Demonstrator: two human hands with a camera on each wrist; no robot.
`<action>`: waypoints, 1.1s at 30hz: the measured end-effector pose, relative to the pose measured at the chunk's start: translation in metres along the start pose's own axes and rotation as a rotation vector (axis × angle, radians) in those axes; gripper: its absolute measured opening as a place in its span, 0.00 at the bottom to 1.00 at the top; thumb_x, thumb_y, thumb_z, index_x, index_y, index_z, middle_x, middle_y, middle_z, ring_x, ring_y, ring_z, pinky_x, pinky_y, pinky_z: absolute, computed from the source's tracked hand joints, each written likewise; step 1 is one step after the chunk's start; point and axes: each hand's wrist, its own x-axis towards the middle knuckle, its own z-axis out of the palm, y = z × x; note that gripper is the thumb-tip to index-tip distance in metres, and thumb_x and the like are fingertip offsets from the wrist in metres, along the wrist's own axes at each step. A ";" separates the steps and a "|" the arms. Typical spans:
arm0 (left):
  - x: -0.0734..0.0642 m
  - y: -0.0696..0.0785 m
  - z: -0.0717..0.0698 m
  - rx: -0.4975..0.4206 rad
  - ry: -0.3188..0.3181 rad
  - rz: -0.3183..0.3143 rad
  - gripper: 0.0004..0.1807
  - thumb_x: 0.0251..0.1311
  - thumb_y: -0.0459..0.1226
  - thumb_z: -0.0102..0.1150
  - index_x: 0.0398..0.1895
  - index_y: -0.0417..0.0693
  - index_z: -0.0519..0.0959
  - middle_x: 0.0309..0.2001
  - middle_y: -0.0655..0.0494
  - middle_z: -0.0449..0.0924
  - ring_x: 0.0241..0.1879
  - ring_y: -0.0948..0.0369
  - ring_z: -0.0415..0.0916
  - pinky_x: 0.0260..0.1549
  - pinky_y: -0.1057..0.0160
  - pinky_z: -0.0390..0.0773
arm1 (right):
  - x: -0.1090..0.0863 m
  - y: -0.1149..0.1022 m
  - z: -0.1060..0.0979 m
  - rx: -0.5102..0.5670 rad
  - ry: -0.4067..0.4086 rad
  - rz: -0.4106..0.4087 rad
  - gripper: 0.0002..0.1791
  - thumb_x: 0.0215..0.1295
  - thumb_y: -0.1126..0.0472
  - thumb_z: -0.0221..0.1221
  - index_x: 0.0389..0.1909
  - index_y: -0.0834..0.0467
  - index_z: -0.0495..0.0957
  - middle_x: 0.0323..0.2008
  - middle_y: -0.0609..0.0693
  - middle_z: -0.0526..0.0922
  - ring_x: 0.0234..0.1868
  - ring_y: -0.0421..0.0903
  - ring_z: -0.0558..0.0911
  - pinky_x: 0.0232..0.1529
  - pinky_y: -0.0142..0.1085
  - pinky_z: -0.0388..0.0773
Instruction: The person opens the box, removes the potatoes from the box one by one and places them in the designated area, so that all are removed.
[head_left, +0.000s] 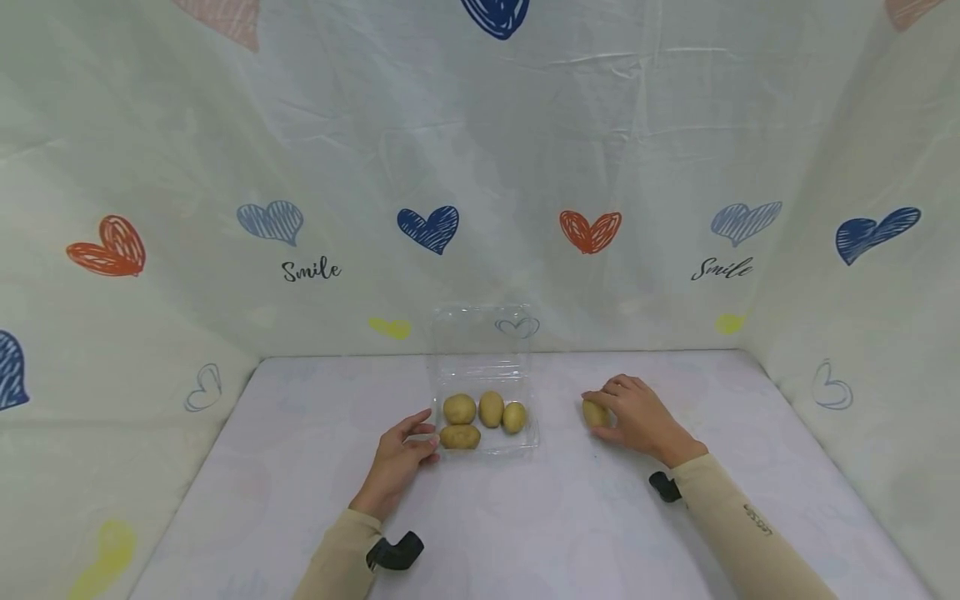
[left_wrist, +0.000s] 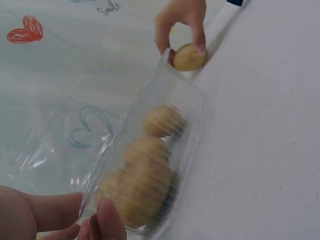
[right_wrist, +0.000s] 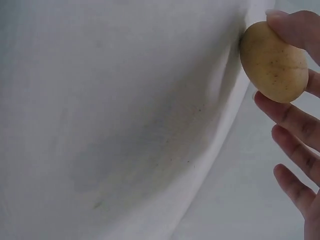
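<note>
A clear plastic clamshell container (head_left: 480, 451) stands on the table with its lid raised at the back and several potatoes (head_left: 460, 409) inside. At its left end, my left hand (head_left: 396, 462) holds the edge. In the left wrist view, the thumb and a finger (left_wrist: 60, 210) lie at the near end wall. To the right of the container, my right hand (head_left: 633, 419) grips a single potato (head_left: 595, 414) between thumb and fingers, low over the table. Close up in the right wrist view, that potato (right_wrist: 275, 62) is smooth and yellowish with small brown specks; the lower fingers are spread apart.
A white cloth covers the table (head_left: 525, 533). Behind it hangs a pale sheet (head_left: 510, 150) printed with hearts and the word Smile, which also rises on both sides. Dark straps (head_left: 396, 552) show at both wrists, below beige sleeves (head_left: 750, 525).
</note>
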 end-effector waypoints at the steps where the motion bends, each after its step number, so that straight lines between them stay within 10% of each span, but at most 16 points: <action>1: 0.000 0.000 0.000 0.000 0.000 0.000 0.30 0.70 0.23 0.60 0.74 0.29 0.68 0.59 0.34 0.74 0.41 0.58 0.80 0.42 0.62 0.88 | 0.000 0.000 0.000 0.005 -0.009 0.014 0.29 0.49 0.53 0.82 0.53 0.57 0.88 0.38 0.49 0.86 0.48 0.54 0.82 0.56 0.55 0.82; 33: 0.001 0.000 0.000 -0.022 0.003 -0.011 0.30 0.69 0.21 0.60 0.74 0.27 0.68 0.57 0.36 0.73 0.39 0.60 0.80 0.41 0.66 0.86 | -0.005 0.005 0.002 0.057 -0.104 0.187 0.32 0.58 0.53 0.78 0.61 0.64 0.83 0.49 0.59 0.86 0.52 0.60 0.81 0.53 0.59 0.82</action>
